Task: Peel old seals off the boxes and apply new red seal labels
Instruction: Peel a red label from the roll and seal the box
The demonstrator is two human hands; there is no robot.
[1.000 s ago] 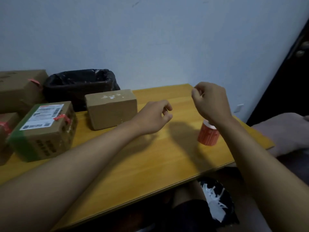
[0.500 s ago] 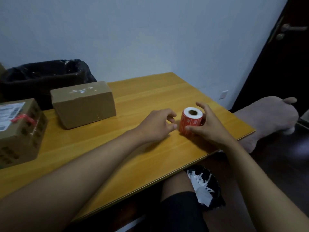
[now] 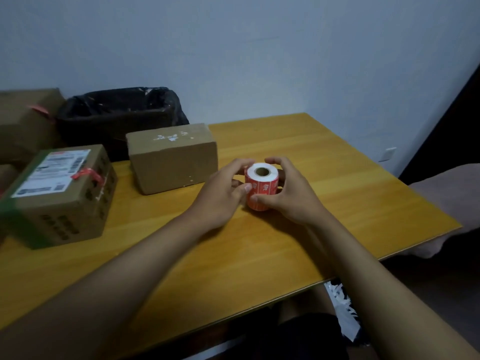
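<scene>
Head view: left hand (image 3: 223, 193) joined right hand (image 3: 288, 193) on red label roll (image 3: 261, 189), both curled round it, upright on table (image 3: 337, 193), near plain box (image 3: 172, 158). Half a second earlier, gripped by right only. Probably starting to peel a new seal.

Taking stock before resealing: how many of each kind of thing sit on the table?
Cardboard boxes: 4 (plain box, shipping-label box, back-left box, one cut off at the left edge)
Red label rolls: 1 (roll, held between left hand and right hand)
Black-lined bins: 1 (bin)
Total: 6
</scene>
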